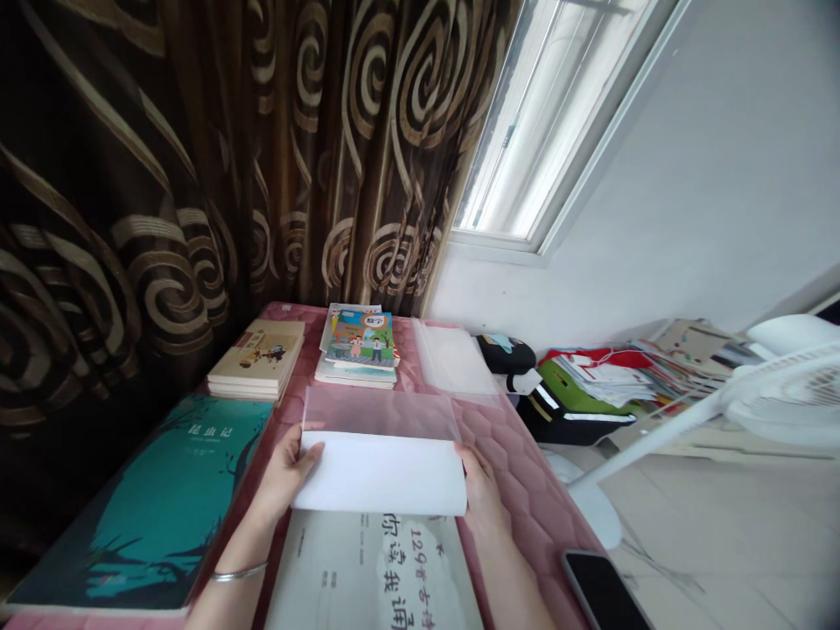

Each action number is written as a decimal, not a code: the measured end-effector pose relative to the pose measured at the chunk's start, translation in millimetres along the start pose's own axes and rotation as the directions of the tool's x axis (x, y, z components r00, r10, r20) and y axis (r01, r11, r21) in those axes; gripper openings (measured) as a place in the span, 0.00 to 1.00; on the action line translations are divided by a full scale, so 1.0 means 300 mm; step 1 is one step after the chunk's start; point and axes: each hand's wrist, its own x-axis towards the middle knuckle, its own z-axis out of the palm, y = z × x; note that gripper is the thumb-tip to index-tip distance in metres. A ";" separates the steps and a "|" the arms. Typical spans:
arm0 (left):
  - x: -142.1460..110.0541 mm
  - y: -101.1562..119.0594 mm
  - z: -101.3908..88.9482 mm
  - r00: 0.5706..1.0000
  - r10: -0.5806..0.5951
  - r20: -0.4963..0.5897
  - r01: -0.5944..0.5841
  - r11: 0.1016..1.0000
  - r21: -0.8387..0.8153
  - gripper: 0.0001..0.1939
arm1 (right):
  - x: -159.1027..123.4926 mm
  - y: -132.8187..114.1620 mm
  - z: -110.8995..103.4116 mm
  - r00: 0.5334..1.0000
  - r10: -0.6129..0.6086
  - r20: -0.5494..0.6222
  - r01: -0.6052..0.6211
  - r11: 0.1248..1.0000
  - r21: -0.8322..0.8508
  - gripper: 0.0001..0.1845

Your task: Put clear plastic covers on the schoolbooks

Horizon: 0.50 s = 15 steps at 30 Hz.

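Note:
A clear plastic book cover (381,409) with a white sheet (387,472) across its near part is stretched between my hands. My left hand (289,468) pinches its left edge, thumb on top of the white part. On the right edge, my right hand (482,486) is closed with the thumb on top. Just below them lies a pale book (341,569) with large Chinese lettering, its far end hidden under the white sheet. I cannot tell whether the cover touches the book.
Left lie a large teal book (171,490) and a stack of tan books (255,354). Colourful booklets (360,337) and more clear covers (452,359) are at the back of the pink quilted table cover (531,490). A phone (600,586) and white fan (774,385) are right.

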 end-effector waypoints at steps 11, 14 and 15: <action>0.002 -0.004 -0.006 1.000 0.011 0.005 -0.011 1.000 0.003 0.29 | -0.011 -0.025 0.002 0.998 0.033 0.061 -0.038 0.997 0.073 0.19; 0.005 -0.011 -0.010 1.000 0.010 0.006 -0.010 1.000 0.000 0.29 | -0.019 -0.026 0.007 0.997 0.034 0.062 -0.039 0.995 0.088 0.19; 0.006 -0.013 -0.011 1.000 0.009 0.007 -0.009 1.000 0.000 0.29 | -0.020 -0.025 0.009 0.997 0.037 0.061 -0.042 0.995 0.090 0.19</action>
